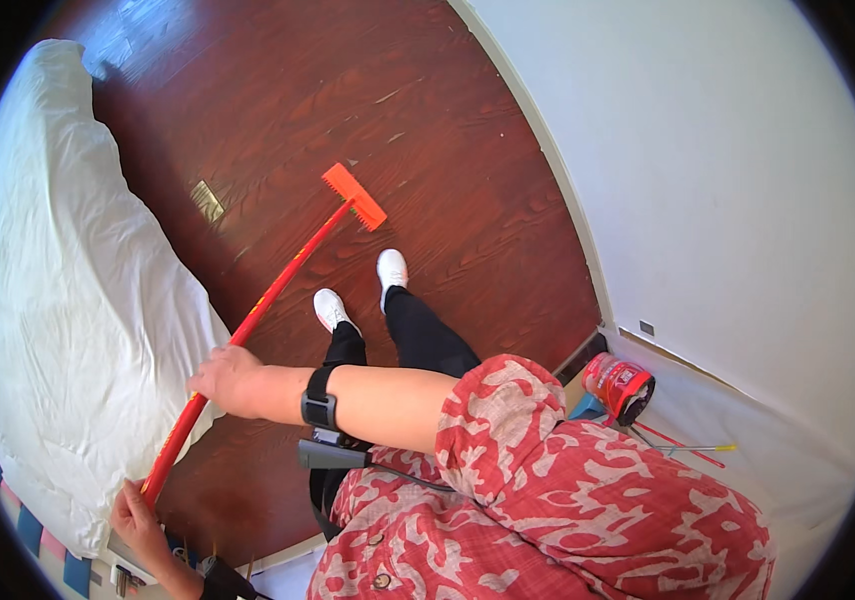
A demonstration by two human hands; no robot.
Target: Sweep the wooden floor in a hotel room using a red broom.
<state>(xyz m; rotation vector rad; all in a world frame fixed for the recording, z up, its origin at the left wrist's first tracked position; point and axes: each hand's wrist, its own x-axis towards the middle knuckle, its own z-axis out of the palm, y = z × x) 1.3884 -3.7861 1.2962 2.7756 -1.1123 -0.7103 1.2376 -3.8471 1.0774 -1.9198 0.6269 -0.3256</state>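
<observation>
A long-handled broom slants across the view. Its orange head (355,196) rests on the dark red wood-grain floor (465,225), beyond two white shoes (392,268). From the head, the red handle (270,295) runs down to the lower left. My right hand (226,380) is wrapped around the handle's lower stretch, the forearm crossing in front of my body. Close to the handle's end, my left hand (139,517) grips it low at the left. Both hands are next to a white sheet (90,300) draped over a large piece of furniture.
A pale wall (705,150) with a light baseboard (547,142) curves along the right. By it, at lower right, stand a red container (619,386) and thin rods (690,448). A yellowish patch (208,201) marks the floor near the sheet. Small items (126,579) lie at bottom left.
</observation>
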